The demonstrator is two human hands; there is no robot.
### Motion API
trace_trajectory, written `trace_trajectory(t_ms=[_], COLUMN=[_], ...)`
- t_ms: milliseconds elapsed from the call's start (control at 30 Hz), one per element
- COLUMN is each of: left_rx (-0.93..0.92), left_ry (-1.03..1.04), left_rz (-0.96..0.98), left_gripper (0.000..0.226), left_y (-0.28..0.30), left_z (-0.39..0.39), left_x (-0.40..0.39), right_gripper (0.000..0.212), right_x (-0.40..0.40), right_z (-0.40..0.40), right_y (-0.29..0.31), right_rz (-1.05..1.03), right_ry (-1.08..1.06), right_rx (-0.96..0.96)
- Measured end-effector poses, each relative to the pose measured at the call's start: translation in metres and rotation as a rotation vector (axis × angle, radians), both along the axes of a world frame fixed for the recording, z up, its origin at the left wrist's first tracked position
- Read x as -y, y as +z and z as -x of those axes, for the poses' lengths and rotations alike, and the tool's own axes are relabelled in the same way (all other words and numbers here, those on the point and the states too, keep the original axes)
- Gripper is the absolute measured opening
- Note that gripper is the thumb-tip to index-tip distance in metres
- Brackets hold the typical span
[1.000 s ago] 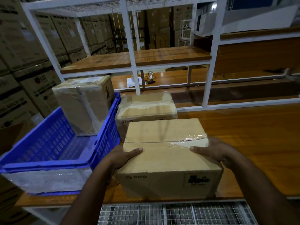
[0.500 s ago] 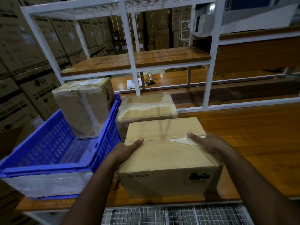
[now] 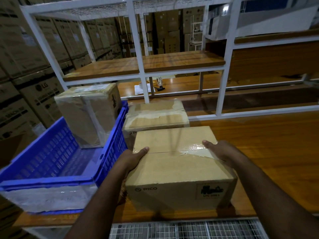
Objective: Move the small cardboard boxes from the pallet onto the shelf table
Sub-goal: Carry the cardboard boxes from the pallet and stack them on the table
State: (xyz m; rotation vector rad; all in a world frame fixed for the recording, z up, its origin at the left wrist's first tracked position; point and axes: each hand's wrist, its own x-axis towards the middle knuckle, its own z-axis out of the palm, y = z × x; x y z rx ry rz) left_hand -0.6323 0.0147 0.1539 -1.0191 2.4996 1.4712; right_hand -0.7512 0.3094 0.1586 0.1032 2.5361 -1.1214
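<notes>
On table, box pushed farther in, both hands still gripping

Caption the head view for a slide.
Both hands, left hand and right hand, hold a PICO box on the wooden shelf table beside a blue crate.

blue plastic crate at left, its near wall wrapped in clear film. white metal frame behind it, carrying an upper wooden shelf. on the far surface: white paper beside a small dark tool. stacked lg cartons along the left wall. wire mesh along the bottom edge.
</notes>
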Motion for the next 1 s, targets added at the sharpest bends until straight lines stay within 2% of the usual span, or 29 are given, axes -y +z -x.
trace_trajectory(t_ms=[233, 367, 433, 500, 567, 633, 700, 767, 833, 1000], left_rx=[-0.091, -0.194, -0.282, -0.407, -0.531, -0.596, -0.612, -0.543, -0.436, -0.350], left_ry=[-0.028, 0.014, 0.078, 0.153, 0.172, 0.159, 0.136, 0.108, 0.054, 0.088], left_rz=[0.005, 0.002, 0.078, 0.125, 0.055, -0.059, -0.189, -0.307, -0.351, -0.439], left_gripper=[0.060, 0.071, 0.067, 0.066, 0.079, 0.079, 0.068, 0.074, 0.081, 0.035], left_y=[0.004, 0.006, 0.013, 0.025, 0.039, 0.048, 0.053, 0.050, 0.046, 0.048], left_z=[-0.019, -0.037, -0.044, -0.049, -0.055, -0.058, -0.064, -0.068, -0.072, -0.073], left_x=[-0.009, -0.013, -0.019, -0.025, -0.030, -0.033, -0.035, -0.034, -0.029, -0.022], right_gripper=[0.049, 0.045, 0.050, 0.063, 0.088, 0.094, 0.089, 0.083, 0.069, 0.023], right_x=[-0.007, -0.014, -0.017, -0.018, -0.019, -0.020, -0.024, -0.027, -0.030, -0.036], right_z=[-0.018, -0.038, -0.046, -0.053, -0.056, -0.059, -0.061, -0.062, -0.063, -0.058], right_y=[-0.004, 0.002, 0.010, 0.021, 0.031, 0.039, 0.042, 0.040, 0.038, 0.050], right_rz=[0.078, 0.125, 0.153, 0.259, 0.372, 0.507, 0.608, 0.632, 0.623, 0.610], right_ry=[-0.046, -0.059, -0.069, -0.123, -0.182, -0.205, -0.192, -0.167, -0.145, -0.070], right_rx=[-0.155, -0.270, -0.353, -0.375, -0.350, -0.311, -0.267, -0.215, -0.198, -0.155])
